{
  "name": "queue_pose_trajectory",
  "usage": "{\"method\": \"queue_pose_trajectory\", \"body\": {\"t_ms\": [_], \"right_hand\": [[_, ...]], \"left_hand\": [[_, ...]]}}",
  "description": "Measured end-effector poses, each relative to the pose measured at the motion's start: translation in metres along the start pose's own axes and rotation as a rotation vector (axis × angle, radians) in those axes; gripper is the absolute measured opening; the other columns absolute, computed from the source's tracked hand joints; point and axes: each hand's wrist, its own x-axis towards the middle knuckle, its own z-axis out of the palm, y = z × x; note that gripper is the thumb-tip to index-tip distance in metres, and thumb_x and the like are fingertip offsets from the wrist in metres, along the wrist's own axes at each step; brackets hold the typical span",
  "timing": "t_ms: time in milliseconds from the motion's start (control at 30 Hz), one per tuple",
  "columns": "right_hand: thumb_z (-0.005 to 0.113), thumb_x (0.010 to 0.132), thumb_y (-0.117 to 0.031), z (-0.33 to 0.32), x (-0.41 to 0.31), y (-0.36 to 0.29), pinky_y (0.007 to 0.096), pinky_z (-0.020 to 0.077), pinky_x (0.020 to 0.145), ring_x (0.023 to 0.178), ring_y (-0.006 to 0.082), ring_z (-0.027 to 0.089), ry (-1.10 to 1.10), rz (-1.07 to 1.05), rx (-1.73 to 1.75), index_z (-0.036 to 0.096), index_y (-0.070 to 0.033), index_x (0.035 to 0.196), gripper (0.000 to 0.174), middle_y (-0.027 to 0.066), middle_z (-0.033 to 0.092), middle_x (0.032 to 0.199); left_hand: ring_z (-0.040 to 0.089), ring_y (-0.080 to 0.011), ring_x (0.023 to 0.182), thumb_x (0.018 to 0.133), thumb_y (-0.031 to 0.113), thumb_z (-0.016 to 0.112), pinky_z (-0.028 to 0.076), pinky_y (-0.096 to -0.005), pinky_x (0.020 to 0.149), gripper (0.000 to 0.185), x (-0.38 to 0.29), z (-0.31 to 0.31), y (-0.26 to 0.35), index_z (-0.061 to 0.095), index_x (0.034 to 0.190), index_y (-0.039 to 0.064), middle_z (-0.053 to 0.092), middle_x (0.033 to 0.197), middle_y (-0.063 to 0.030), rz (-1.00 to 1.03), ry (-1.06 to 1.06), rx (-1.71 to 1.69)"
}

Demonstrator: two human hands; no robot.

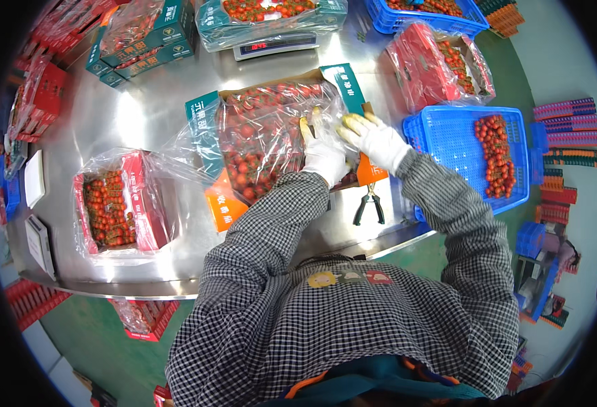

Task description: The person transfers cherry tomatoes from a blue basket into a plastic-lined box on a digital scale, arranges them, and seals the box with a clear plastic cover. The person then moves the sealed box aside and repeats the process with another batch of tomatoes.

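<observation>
A green and orange cardboard box [204, 137] stands before me, filled with cherry tomatoes [247, 168] under clear plastic film [273, 122]. My left hand [324, 152], in a white glove with yellowed fingertips, lies on the film at the right part of the box; whether it pinches the film cannot be told. My right hand [374, 140], gloved alike, is at the box's right edge by the film, fingers extended; its grip is unclear. Green-handled snips [369, 206] lie on the steel table just below the box's right corner.
Right of the box, a blue plastic crate [446, 152] holds tomatoes on the vine. Red boxes of tomatoes stand at left [148, 203] and upper right [420, 66]. A digital scale [278, 47] under another box and stacked green boxes [145, 38] are at the back.
</observation>
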Motion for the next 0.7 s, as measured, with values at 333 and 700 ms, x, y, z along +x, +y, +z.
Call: {"method": "queue_pose_trajectory", "body": {"t_ms": [333,700], "right_hand": [[0.066,0.08,-0.017,-0.008,0.07,0.029,0.0386,0.0537,0.082,0.098,0.0274,0.066,-0.318,-0.029,-0.269,0.069,-0.008,0.095,0.018,0.0101,0.067,0.101],[0.055,0.09,0.0,-0.027,0.059,0.045,0.0401,0.054,0.094,0.122,0.0292,0.06,-0.326,-0.253,0.158,0.059,-0.009,0.131,0.042,0.0126,0.063,0.129]], "left_hand": [[0.049,-0.0398,0.129,0.083,0.012,0.069,0.03,-0.0561,0.116,0.056,-0.02,0.019,-0.012,0.047,0.134,0.0,0.055,0.132,-0.0225,0.044,0.649,-0.555],[0.027,-0.0359,0.15,0.092,0.031,0.06,0.007,-0.0715,0.118,0.06,0.0,0.019,-0.004,0.047,0.148,0.013,0.046,0.153,-0.0068,0.066,0.249,-0.061]]}}
